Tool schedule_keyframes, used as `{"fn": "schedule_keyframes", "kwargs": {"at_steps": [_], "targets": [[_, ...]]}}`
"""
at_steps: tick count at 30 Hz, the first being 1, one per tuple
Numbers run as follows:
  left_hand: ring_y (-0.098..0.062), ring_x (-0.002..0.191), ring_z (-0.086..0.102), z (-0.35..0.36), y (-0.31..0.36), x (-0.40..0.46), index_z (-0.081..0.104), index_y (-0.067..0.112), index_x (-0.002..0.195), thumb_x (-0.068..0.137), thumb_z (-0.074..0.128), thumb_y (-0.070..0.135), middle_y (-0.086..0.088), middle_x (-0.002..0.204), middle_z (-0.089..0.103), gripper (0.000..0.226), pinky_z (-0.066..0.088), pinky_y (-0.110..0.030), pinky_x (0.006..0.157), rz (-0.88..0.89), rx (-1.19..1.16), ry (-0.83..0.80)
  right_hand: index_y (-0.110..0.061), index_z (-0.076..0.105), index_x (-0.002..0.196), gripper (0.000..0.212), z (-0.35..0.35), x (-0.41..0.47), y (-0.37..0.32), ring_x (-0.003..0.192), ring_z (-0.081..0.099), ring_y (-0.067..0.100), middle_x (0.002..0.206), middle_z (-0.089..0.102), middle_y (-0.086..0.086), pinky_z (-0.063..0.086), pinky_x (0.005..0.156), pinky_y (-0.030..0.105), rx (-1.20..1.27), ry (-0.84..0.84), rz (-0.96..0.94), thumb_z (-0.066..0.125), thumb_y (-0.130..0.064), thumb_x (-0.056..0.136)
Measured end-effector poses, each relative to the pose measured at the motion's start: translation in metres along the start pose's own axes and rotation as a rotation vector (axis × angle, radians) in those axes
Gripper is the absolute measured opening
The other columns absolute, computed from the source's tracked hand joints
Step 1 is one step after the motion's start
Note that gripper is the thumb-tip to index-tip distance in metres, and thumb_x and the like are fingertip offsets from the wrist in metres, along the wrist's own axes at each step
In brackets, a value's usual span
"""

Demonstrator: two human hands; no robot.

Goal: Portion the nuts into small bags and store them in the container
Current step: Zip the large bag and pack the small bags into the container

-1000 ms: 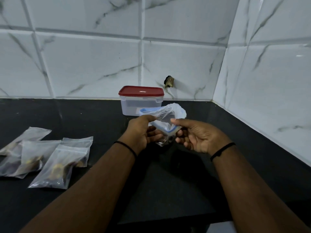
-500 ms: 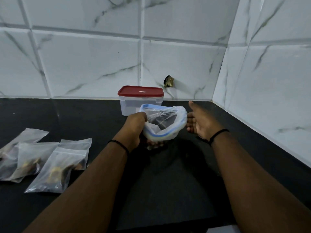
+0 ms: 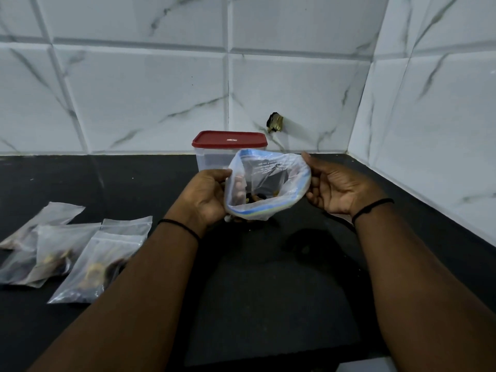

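A clear zip bag (image 3: 271,173) with a blue seal strip is held above the black counter, its mouth spread wide toward me. A few nuts (image 3: 256,197) lie at its bottom. My left hand (image 3: 206,196) grips the bag's left side from below. My right hand (image 3: 336,187) holds the right rim with fingertips, palm facing inward. Behind the bag stands a clear container (image 3: 212,159) with its red lid (image 3: 229,138) on. Several small filled bags (image 3: 91,260) lie flat at the left.
The black counter (image 3: 268,291) meets white marble-tiled walls at the back and right, forming a corner. A small brass fitting (image 3: 275,122) sticks out of the back wall just right of the container.
The bag went from bunched between both hands to spread wide open. My right hand let go briefly and now holds the right rim again.
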State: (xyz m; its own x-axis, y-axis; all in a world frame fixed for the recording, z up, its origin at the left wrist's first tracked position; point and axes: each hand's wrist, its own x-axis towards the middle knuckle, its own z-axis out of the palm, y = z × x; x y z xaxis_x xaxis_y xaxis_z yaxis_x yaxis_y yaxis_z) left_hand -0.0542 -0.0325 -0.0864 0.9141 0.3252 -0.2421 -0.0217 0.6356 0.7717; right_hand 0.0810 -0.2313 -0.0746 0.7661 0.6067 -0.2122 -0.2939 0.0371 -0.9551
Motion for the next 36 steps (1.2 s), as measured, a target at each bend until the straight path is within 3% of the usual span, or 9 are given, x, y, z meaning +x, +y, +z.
{"fn": "schedule_keyframes", "kwargs": {"at_steps": [7, 11, 13, 17, 20, 23, 26, 30, 36], "targets": [[-0.026, 0.058, 0.066, -0.002, 0.0, -0.005, 0.058, 0.003, 0.116, 0.091, 0.053, -0.002, -0.017, 0.094, 0.063, 0.026, 0.054, -0.032, 0.046, 0.014, 0.189, -0.023, -0.012, 0.066, 0.076, 0.011, 0.008, -0.001, 0.005, 0.034, 0.048, 0.004, 0.052, 0.063, -0.001, 0.03, 0.028, 0.013, 0.037, 0.203, -0.049, 0.067, -0.013, 0.087], [-0.032, 0.085, 0.063, -0.005, 0.001, 0.004, 0.061, 0.005, 0.103, 0.083, 0.051, -0.015, -0.023, 0.109, 0.064, 0.03, 0.056, -0.043, 0.064, 0.165, 0.421, 0.125, -0.017, 0.051, 0.064, 0.029, 0.011, -0.005, 0.005, 0.027, 0.034, 0.005, 0.045, 0.05, -0.001, 0.018, 0.026, 0.011, -0.027, 0.192, -0.052, 0.057, 0.0, 0.087], [-0.033, 0.082, 0.061, -0.007, 0.001, 0.009, 0.061, 0.007, 0.091, 0.079, 0.05, -0.018, -0.023, 0.101, 0.064, 0.029, 0.057, -0.048, 0.073, 0.222, 0.541, 0.237, -0.02, 0.039, 0.061, 0.037, 0.015, -0.005, 0.006, 0.027, 0.027, 0.006, 0.046, 0.042, 0.001, 0.015, 0.029, 0.008, -0.156, 0.213, -0.074, 0.054, 0.002, 0.088], [-0.027, 0.071, 0.063, -0.011, 0.002, 0.015, 0.064, 0.01, 0.073, 0.079, 0.053, -0.009, -0.014, 0.083, 0.067, 0.022, 0.052, -0.029, 0.053, 0.451, 0.816, 0.556, -0.015, 0.033, 0.061, 0.035, 0.017, -0.005, 0.008, 0.05, 0.037, 0.022, 0.059, 0.036, 0.005, 0.024, 0.036, 0.02, -0.712, 0.526, -0.285, 0.052, 0.001, 0.087], [-0.016, 0.07, 0.055, -0.005, -0.003, 0.007, 0.065, 0.011, 0.079, 0.081, 0.052, -0.002, -0.004, 0.081, 0.063, 0.018, 0.037, -0.023, 0.052, 0.664, 1.092, 0.696, -0.013, 0.039, 0.068, 0.024, 0.023, -0.011, 0.009, 0.073, 0.051, 0.029, 0.071, 0.047, 0.002, 0.032, 0.058, 0.029, -1.214, 0.714, -0.447, 0.054, -0.008, 0.086], [-0.02, 0.082, 0.052, -0.001, -0.009, 0.004, 0.062, 0.009, 0.097, 0.081, 0.051, 0.0, -0.006, 0.096, 0.06, 0.021, 0.039, -0.029, 0.066, 0.743, 1.118, 0.762, -0.015, 0.056, 0.095, 0.006, 0.037, -0.015, 0.011, 0.094, 0.062, 0.033, 0.096, 0.063, 0.008, 0.037, 0.067, 0.031, -1.37, 0.829, -0.519, 0.055, -0.012, 0.09], [-0.02, 0.086, 0.057, -0.007, -0.005, 0.007, 0.059, 0.01, 0.109, 0.085, 0.062, 0.018, -0.006, 0.104, 0.063, 0.025, 0.043, -0.03, 0.064, 0.584, 1.046, 0.742, -0.009, 0.057, 0.109, 0.027, 0.027, -0.006, 0.017, 0.092, 0.064, 0.035, 0.1, 0.066, 0.011, 0.044, 0.068, 0.032, -1.239, 0.832, -0.407, 0.058, -0.022, 0.085], [-0.026, 0.08, 0.068, -0.016, 0.001, 0.005, 0.065, 0.009, 0.105, 0.079, 0.063, 0.052, -0.008, 0.093, 0.069, 0.05, 0.058, -0.038, 0.071, 0.333, 0.863, 0.604, -0.009, 0.061, 0.079, 0.029, 0.016, -0.003, 0.013, 0.058, 0.058, 0.027, 0.066, 0.058, 0.008, 0.038, 0.052, 0.028, -0.776, 0.667, -0.302, 0.061, -0.038, 0.072], [-0.027, 0.062, 0.062, -0.003, 0.011, -0.004, 0.06, 0.009, 0.115, 0.088, 0.061, 0.038, -0.013, 0.084, 0.064, 0.039, 0.054, -0.033, 0.054, 0.108, 0.301, 0.246, -0.01, 0.065, 0.095, 0.021, 0.018, -0.013, 0.002, 0.044, 0.061, 0.019, 0.07, 0.063, 0.01, 0.04, 0.039, 0.018, -0.164, 0.328, -0.188, 0.066, -0.028, 0.084]]}}
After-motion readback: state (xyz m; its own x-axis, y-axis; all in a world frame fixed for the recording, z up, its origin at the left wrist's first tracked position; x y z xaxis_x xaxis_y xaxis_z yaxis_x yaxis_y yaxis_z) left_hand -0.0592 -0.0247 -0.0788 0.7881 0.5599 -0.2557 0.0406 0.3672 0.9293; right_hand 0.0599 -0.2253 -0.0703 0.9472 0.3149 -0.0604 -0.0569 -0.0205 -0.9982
